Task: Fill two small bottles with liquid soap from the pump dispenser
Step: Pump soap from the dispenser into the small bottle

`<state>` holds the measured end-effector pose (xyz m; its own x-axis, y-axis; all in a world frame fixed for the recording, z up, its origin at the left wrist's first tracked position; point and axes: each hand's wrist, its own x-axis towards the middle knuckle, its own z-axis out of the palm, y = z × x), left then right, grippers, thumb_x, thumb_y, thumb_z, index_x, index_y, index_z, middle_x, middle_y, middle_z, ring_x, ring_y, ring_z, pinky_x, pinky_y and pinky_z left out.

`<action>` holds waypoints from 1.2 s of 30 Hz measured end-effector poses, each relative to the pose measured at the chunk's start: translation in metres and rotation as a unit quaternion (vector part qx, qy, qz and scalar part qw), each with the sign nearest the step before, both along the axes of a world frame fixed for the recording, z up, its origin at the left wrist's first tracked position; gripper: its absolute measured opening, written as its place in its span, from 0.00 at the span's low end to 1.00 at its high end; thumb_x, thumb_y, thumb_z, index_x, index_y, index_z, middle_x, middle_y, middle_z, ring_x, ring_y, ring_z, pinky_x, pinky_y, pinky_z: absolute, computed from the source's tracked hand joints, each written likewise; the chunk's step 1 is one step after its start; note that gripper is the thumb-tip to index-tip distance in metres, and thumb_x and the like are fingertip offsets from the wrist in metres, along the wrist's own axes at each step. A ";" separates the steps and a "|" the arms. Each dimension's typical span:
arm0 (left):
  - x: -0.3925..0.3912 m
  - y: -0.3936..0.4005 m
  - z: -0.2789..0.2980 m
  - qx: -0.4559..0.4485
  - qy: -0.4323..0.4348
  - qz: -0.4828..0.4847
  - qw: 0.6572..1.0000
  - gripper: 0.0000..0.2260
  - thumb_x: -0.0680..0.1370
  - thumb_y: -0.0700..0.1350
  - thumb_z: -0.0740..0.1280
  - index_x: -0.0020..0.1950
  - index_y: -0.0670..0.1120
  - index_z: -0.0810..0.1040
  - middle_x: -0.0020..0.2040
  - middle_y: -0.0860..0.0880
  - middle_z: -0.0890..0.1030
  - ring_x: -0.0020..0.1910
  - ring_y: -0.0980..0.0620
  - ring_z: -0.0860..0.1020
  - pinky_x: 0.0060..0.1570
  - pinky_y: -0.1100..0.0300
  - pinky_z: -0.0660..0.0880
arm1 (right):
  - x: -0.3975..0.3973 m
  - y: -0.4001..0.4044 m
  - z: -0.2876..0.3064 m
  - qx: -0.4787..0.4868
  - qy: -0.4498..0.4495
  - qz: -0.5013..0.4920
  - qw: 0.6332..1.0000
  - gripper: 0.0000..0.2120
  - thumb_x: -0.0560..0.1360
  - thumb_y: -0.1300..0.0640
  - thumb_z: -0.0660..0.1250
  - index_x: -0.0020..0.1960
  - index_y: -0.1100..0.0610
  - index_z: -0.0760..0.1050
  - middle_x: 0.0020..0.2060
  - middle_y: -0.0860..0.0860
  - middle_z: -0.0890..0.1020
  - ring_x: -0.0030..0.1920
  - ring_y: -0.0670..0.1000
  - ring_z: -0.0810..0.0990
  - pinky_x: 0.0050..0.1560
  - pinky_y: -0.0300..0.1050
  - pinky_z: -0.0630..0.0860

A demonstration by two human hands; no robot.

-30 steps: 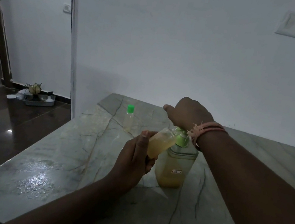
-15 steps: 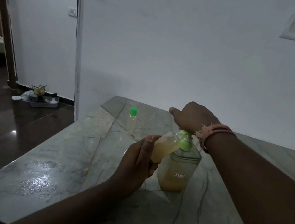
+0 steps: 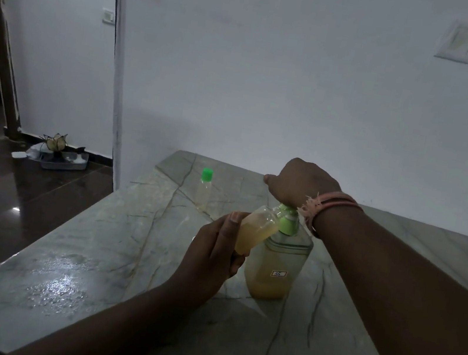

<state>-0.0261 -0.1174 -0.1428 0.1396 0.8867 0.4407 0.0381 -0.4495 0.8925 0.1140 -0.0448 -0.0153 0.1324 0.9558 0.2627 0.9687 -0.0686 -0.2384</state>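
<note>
My left hand (image 3: 210,257) grips a small open bottle (image 3: 257,227), about two-thirds full of yellow soap, tilted with its mouth at the spout of the pump dispenser (image 3: 277,265). The dispenser is a clear bottle with a green pump neck (image 3: 287,225) and yellow soap low inside, standing on the marble table (image 3: 88,261). My right hand (image 3: 302,185) sits on top of the pump head, fingers curled over it, hiding the head. A second small bottle (image 3: 204,191) with a green cap stands upright farther back; its contents look pale.
The white wall runs close behind the table. The table's left edge drops to a dark glossy floor, where a tray of clutter (image 3: 59,156) lies by the doorway. A wet sheen marks the table's near left part.
My right hand has come up slightly with the pump head, so more of the green neck shows. My left hand keeps the small bottle at the spout.
</note>
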 end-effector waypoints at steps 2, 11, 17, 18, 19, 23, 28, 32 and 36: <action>0.000 0.001 0.000 -0.001 -0.005 -0.002 1.000 0.22 0.81 0.60 0.51 0.61 0.50 0.77 0.33 0.48 0.78 0.27 0.55 0.73 0.27 0.62 0.70 | 0.000 0.000 -0.003 0.031 0.010 -0.001 0.999 0.18 0.77 0.44 0.62 0.34 0.53 0.68 0.32 0.49 0.73 0.39 0.54 0.76 0.41 0.45 0.71; 0.001 0.002 -0.003 0.000 0.001 0.000 1.000 0.22 0.81 0.60 0.51 0.61 0.50 0.77 0.34 0.44 0.77 0.27 0.54 0.73 0.27 0.62 0.69 | 0.005 0.002 -0.010 0.012 0.088 0.004 0.996 0.18 0.76 0.47 0.63 0.32 0.56 0.71 0.31 0.52 0.78 0.36 0.55 0.78 0.38 0.43 0.72; 0.001 0.003 -0.002 0.006 0.005 0.001 1.000 0.20 0.81 0.60 0.51 0.60 0.52 0.77 0.34 0.45 0.78 0.27 0.54 0.73 0.27 0.62 0.69 | 0.004 0.003 -0.007 0.020 0.078 0.012 0.997 0.18 0.75 0.44 0.62 0.35 0.56 0.76 0.36 0.52 0.83 0.38 0.54 0.81 0.43 0.45 0.77; 0.001 0.004 -0.003 0.007 0.007 0.004 1.000 0.19 0.82 0.59 0.51 0.59 0.52 0.78 0.34 0.44 0.78 0.27 0.54 0.73 0.27 0.61 0.69 | 0.004 0.004 -0.009 0.019 0.093 0.012 0.995 0.18 0.75 0.45 0.62 0.35 0.57 0.77 0.36 0.52 0.83 0.38 0.55 0.81 0.45 0.46 0.78; 0.001 0.006 -0.004 0.009 0.010 0.007 1.000 0.19 0.83 0.59 0.51 0.59 0.52 0.78 0.34 0.45 0.78 0.27 0.54 0.73 0.27 0.61 0.69 | 0.006 0.005 -0.011 0.011 0.107 0.010 0.994 0.18 0.75 0.45 0.62 0.36 0.57 0.78 0.36 0.52 0.84 0.39 0.55 0.82 0.45 0.47 0.79; 0.001 0.007 -0.006 0.012 0.018 0.017 1.000 0.21 0.83 0.62 0.51 0.60 0.52 0.77 0.34 0.46 0.78 0.27 0.55 0.73 0.27 0.61 0.69 | 0.007 0.005 -0.011 -0.009 0.096 0.003 0.995 0.16 0.75 0.47 0.64 0.34 0.57 0.75 0.34 0.53 0.81 0.38 0.54 0.80 0.41 0.44 0.75; 0.001 0.004 -0.003 0.023 0.011 0.009 1.000 0.19 0.83 0.58 0.51 0.59 0.52 0.78 0.34 0.42 0.77 0.27 0.54 0.73 0.26 0.61 0.69 | -0.001 0.000 -0.002 -0.026 0.042 0.012 0.999 0.15 0.75 0.47 0.64 0.34 0.55 0.73 0.34 0.52 0.79 0.38 0.54 0.79 0.38 0.43 0.72; 0.000 0.005 -0.003 0.025 0.004 0.004 1.000 0.20 0.83 0.59 0.51 0.60 0.51 0.78 0.33 0.43 0.78 0.26 0.53 0.73 0.26 0.61 0.69 | 0.001 0.000 0.000 0.010 0.036 0.019 0.999 0.16 0.75 0.46 0.64 0.34 0.56 0.72 0.32 0.51 0.78 0.36 0.53 0.78 0.37 0.42 0.72; 0.001 0.007 -0.005 0.026 -0.010 -0.004 1.000 0.19 0.82 0.58 0.52 0.59 0.52 0.79 0.32 0.42 0.77 0.26 0.53 0.72 0.26 0.60 0.68 | 0.008 0.007 -0.013 0.008 0.104 0.005 0.994 0.16 0.74 0.48 0.64 0.34 0.58 0.76 0.32 0.52 0.81 0.36 0.55 0.81 0.39 0.44 0.76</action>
